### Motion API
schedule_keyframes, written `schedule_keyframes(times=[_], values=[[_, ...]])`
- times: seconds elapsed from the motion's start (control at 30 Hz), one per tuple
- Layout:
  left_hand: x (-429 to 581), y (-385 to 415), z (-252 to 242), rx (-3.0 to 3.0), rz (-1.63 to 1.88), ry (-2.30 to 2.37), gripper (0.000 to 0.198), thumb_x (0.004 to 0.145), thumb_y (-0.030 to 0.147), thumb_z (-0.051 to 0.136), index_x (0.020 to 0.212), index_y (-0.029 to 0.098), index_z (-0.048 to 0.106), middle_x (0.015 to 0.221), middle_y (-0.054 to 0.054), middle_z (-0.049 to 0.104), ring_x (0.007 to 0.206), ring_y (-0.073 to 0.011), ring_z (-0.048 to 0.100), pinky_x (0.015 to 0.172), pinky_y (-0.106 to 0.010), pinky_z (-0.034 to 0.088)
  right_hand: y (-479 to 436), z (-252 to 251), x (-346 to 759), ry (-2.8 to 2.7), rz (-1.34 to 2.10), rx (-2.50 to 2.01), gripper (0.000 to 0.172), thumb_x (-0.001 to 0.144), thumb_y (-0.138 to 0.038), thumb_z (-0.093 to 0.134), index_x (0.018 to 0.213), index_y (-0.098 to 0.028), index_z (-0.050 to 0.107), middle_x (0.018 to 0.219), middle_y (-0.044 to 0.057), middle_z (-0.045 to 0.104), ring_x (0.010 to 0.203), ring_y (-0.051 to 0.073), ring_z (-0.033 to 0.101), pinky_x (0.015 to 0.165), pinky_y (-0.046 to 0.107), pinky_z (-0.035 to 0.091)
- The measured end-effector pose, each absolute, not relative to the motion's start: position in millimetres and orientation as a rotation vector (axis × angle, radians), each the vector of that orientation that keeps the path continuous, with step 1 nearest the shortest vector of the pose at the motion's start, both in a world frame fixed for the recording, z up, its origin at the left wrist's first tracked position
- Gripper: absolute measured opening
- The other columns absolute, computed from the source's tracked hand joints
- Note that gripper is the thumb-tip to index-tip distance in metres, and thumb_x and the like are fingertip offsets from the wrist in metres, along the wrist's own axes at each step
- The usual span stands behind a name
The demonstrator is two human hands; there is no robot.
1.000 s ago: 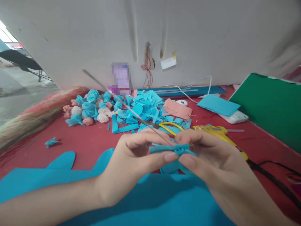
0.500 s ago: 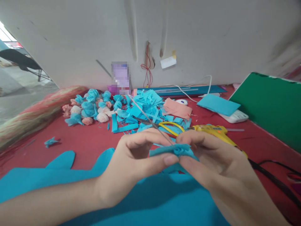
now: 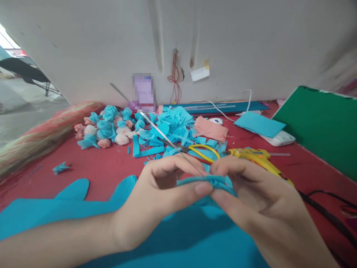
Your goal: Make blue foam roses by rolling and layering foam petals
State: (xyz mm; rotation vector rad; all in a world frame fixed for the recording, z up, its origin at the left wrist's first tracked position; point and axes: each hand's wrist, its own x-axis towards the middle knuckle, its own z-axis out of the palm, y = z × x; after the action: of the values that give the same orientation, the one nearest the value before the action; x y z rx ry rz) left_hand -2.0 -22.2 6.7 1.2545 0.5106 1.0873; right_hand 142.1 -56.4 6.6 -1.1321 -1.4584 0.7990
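Both hands pinch a small blue crepe paper flower (image 3: pixel 216 181), partly rolled and folded, in front of me. My left hand (image 3: pixel 170 190) grips its left edge between thumb and fingers. On the other side, my right hand (image 3: pixel 251 190) is closed on it, thumb near the left thumb. A thin metal rod (image 3: pixel 156 128) runs from the paper up and to the left; its lower end is hidden in the folds. Beneath the hands lies a large blue paper sheet (image 3: pixel 173 242). Just beyond the fingers are scissors with yellow handles (image 3: pixel 205 149).
Finished blue, pink and white paper flowers (image 3: pixel 106 128) are heaped at the back left, beside blue paper scraps (image 3: pixel 174 121). A yellow glue gun (image 3: pixel 256 156) lies right, its cable trailing. A green board (image 3: pixel 323 130) stands far right. A single blue piece (image 3: pixel 60 168) lies left.
The rod has shifted its slant, its far end now lower and further left. The paper between my fingers has turned and dropped slightly; both hands keep their grip.
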Motion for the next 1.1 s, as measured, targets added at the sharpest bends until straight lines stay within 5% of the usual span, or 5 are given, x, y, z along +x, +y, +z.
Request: schedule_keyframes(times=[0.3,0.5,0.67,0.93,1.1], values=[[-3.8,-20.0,4.0,1.249,1.068,0.581,0.004,0.069,0.023,0.068,0.071,0.026,0.067,0.077,0.002,0.063,0.070,-0.0135,0.057,0.047,-0.020,0.047,-56.8,5.5,142.0,-1.464,0.850,-1.144,0.009,0.070,-0.022,0.061,0.076,-0.026,0.056,0.077,-0.004,0.060,0.064,0.010,0.058,0.053,0.015,0.051],[-1.3,-21.2,5.5,1.252,1.130,0.522,0.007,0.067,0.016,0.068,0.071,0.022,0.068,0.073,0.002,0.063,0.076,-0.0118,0.058,0.070,-0.021,0.050,-57.7,4.8,141.4,-1.461,0.745,-1.147,0.011,0.070,-0.017,0.059,0.074,-0.027,0.057,0.078,-0.004,0.060,0.068,0.011,0.059,0.049,0.013,0.048],[-0.5,-22.1,6.8,1.224,1.116,0.505,0.016,0.065,0.006,0.068,0.071,0.020,0.069,0.072,0.002,0.063,0.074,-0.0090,0.058,0.068,-0.015,0.049,-56.5,5.2,140.5,-1.441,0.771,-1.131,0.010,0.070,-0.018,0.058,0.073,-0.027,0.056,0.072,-0.007,0.058,0.056,0.007,0.055,0.047,0.011,0.047],[-2.3,-19.8,5.2,1.206,1.089,0.578,0.012,0.067,0.015,0.068,0.073,0.025,0.069,0.078,0.004,0.065,0.076,-0.0086,0.059,0.068,-0.015,0.049,-57.2,4.4,148.1,-1.596,0.758,-1.115,0.021,0.073,-0.021,0.058,0.088,-0.033,0.052,0.085,-0.008,0.058,0.080,0.008,0.058,0.066,0.011,0.050],[-1.4,-17.1,3.9,1.102,1.074,0.738,0.008,0.064,0.021,0.072,0.071,0.023,0.067,0.072,0.005,0.062,0.063,-0.0068,0.056,0.053,-0.013,0.046,-52.7,8.3,183.2,-1.653,0.383,-1.483,0.017,0.079,-0.040,0.048,0.092,-0.028,0.051,0.086,-0.001,0.059,0.076,0.014,0.059,0.053,0.018,0.050]])
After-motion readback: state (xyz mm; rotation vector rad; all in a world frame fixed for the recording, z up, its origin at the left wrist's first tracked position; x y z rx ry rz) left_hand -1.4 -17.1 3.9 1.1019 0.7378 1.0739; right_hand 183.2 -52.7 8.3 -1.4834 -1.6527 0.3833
